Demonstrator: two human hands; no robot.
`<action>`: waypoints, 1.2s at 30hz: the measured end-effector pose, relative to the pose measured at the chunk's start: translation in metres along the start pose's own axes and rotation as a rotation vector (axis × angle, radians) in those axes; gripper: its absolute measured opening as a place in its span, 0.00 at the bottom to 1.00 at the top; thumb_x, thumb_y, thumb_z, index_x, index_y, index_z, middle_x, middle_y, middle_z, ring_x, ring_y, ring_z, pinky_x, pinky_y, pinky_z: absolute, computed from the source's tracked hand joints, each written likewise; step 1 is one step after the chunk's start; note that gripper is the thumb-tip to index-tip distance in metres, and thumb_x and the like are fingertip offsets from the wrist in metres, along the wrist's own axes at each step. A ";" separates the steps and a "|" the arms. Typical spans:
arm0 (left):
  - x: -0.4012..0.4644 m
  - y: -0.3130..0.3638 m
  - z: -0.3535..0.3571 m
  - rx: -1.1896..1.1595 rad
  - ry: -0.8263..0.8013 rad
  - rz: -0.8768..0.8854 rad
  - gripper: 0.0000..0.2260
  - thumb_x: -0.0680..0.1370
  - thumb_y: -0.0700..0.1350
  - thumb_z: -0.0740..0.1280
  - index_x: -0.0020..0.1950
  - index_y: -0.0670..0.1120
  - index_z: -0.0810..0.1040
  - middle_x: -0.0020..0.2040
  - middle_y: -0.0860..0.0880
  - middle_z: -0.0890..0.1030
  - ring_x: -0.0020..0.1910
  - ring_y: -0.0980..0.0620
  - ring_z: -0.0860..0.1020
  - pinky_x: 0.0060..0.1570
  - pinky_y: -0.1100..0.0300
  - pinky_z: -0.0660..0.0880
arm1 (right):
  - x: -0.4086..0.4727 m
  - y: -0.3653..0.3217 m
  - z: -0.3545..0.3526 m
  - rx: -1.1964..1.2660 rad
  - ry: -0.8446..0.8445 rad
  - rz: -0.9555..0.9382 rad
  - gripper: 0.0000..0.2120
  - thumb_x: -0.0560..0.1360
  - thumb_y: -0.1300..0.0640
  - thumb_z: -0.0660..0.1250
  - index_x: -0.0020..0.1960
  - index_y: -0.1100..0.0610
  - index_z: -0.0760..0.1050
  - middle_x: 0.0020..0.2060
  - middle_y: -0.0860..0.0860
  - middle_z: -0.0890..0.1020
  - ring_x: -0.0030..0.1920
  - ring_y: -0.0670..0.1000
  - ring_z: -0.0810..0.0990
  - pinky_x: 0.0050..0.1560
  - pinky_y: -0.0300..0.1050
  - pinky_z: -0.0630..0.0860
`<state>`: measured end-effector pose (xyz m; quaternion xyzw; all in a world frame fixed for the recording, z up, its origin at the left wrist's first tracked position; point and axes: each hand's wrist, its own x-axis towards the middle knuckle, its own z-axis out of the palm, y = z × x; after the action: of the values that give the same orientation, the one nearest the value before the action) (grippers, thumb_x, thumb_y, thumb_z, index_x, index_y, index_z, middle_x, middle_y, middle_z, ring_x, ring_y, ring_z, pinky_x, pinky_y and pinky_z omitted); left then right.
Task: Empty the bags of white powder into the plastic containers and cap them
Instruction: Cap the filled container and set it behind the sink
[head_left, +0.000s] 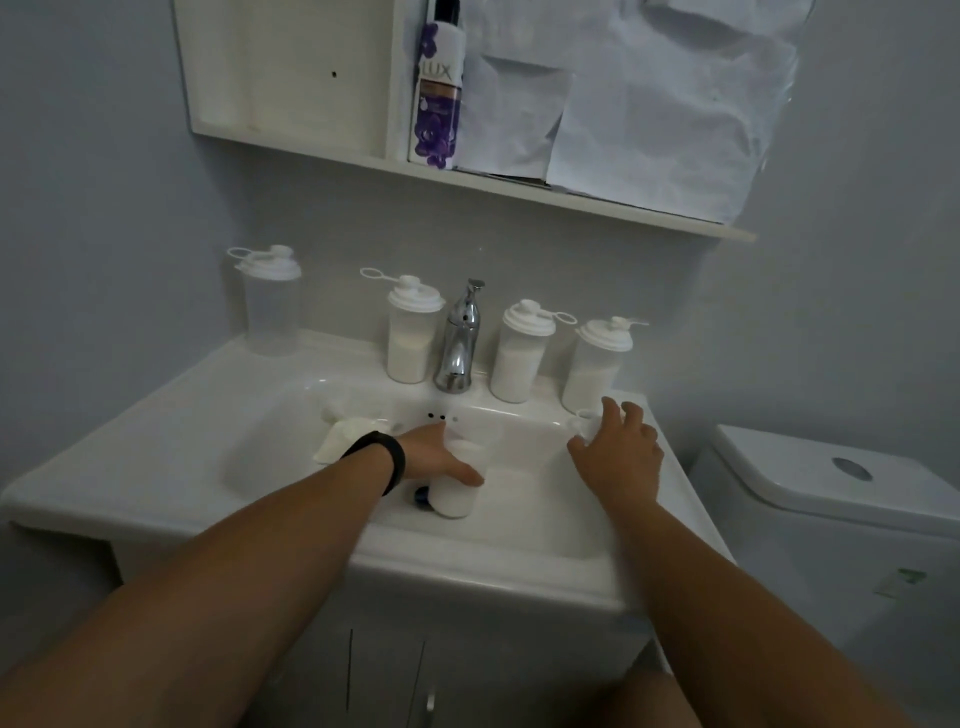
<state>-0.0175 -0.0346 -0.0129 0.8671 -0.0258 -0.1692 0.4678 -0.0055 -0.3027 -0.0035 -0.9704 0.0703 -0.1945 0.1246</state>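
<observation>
While three capped containers (511, 353) are standing filled beyond, the left hand (439, 457) is gripping an uncapped container (453, 493); the right hand (618, 452) is clasping its cap (587, 420).

A chrome single-lever faucet (460, 338) is standing at the back rim of the white ceramic sink (156, 441), which is sitting over a white cabinet with doors (389, 675). A purple and white bottle of Lux body wash (437, 88) is standing upright on the white wall shelf (519, 195), just beside crumpled white paper sheets (649, 104) that are covering the wall unit. A white toilet cistern with an oval flush button (831, 483) is standing to the right of the sink.
</observation>
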 end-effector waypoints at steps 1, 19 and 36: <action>0.001 0.001 -0.005 0.037 -0.019 0.015 0.30 0.65 0.54 0.84 0.64 0.54 0.78 0.58 0.54 0.84 0.58 0.52 0.81 0.65 0.50 0.77 | 0.006 0.001 0.001 0.001 -0.029 0.010 0.33 0.77 0.42 0.65 0.78 0.50 0.61 0.76 0.54 0.64 0.70 0.62 0.70 0.69 0.60 0.68; 0.049 -0.002 -0.008 0.185 -0.072 0.281 0.35 0.66 0.59 0.81 0.71 0.62 0.71 0.60 0.63 0.80 0.58 0.60 0.78 0.57 0.61 0.76 | 0.007 -0.071 0.013 0.571 -0.044 -0.556 0.26 0.71 0.33 0.69 0.60 0.49 0.81 0.49 0.42 0.80 0.52 0.44 0.77 0.57 0.39 0.72; 0.078 -0.013 0.001 -0.024 -0.162 0.363 0.35 0.73 0.43 0.79 0.71 0.66 0.66 0.61 0.61 0.80 0.56 0.66 0.79 0.52 0.68 0.78 | 0.050 -0.058 0.044 0.773 -0.356 -0.549 0.21 0.70 0.50 0.81 0.61 0.48 0.81 0.55 0.43 0.83 0.57 0.42 0.81 0.56 0.34 0.74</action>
<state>0.0538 -0.0441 -0.0456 0.8263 -0.2171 -0.1516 0.4971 0.0627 -0.2466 -0.0086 -0.8541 -0.2869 -0.0632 0.4292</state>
